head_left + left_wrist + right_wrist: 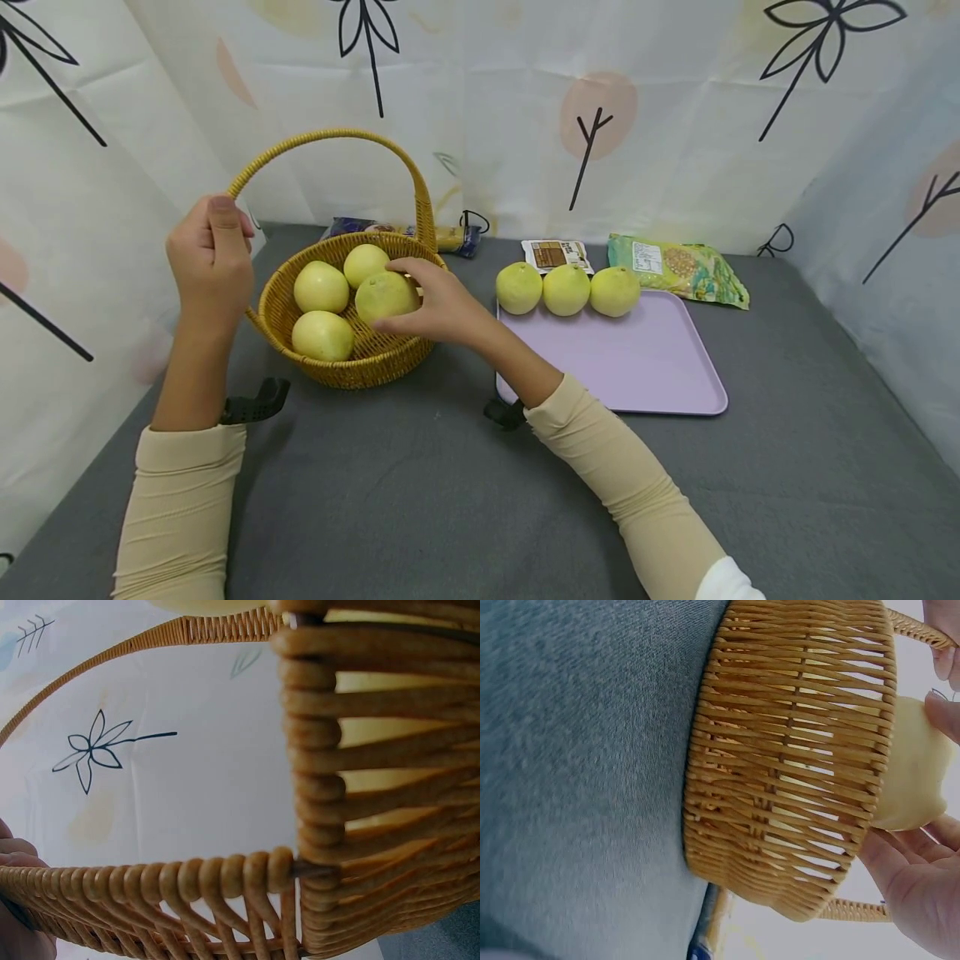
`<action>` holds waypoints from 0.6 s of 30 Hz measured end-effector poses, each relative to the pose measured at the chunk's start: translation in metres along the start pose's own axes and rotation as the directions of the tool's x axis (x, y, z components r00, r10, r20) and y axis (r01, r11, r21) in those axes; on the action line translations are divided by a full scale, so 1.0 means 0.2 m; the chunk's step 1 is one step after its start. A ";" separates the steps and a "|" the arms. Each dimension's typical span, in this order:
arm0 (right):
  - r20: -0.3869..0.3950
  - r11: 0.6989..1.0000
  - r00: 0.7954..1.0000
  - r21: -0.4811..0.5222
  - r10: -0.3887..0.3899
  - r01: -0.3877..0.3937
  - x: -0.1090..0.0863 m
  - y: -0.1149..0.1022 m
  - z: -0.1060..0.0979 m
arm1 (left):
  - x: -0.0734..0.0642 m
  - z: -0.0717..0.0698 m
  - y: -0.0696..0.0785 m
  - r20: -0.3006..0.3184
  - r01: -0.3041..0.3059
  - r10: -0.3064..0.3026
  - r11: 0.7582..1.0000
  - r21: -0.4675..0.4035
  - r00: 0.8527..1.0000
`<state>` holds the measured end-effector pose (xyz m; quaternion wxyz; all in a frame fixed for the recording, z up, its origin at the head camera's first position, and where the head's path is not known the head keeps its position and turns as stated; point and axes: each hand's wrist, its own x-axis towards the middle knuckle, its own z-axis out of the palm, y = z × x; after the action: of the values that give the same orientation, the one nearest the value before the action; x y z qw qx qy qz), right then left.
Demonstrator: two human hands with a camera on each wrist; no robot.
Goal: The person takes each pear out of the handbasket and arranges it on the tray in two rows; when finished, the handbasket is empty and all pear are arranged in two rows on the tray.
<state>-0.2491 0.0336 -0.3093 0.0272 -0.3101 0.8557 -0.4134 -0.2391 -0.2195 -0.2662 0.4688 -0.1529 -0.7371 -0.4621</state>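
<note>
A round wicker basket (pixel 367 373) with a tall arched handle (pixel 330 137) stands on the left of the table. My left hand (pixel 213 258) grips the handle's left side, thumb uppermost; only its edge shows in the left wrist view. My right hand (pixel 442 308) holds a round yellow-green fruit (pixel 386 298) between thumb and fingers, over the basket's right part. In the right wrist view that fruit (pixel 911 769) stands above the rim. Three similar pale fruits (pixel 321 287) lie inside the basket, to the left of and behind the held one.
A lilac tray (pixel 622 367) lies to the right, with three yellow-green fruits (pixel 566 290) in a row along its back edge. Behind it are a small brown-and-white packet (pixel 557 254) and a green bag (pixel 675 267). A long dark-blue packet (pixel 453 240) lies behind the basket, before a patterned curtain.
</note>
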 end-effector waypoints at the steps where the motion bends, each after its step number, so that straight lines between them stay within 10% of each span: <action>1: -0.007 1.000 1.000 -0.003 -0.002 0.002 -0.01 0.00 -0.01 | 0.00 0.00 0.00 0.000 -0.001 0.001 1.000 -0.001 1.000; 18: -0.097 0.995 0.993 0.063 -0.070 0.076 -0.20 0.00 -0.14 | 0.00 0.01 0.00 -0.011 -0.001 0.001 1.000 0.004 1.000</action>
<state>-0.2250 0.0763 -0.2995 -0.0181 -0.3202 0.8299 -0.4565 -0.2398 -0.2189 -0.2671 0.4733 -0.1496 -0.7355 -0.4612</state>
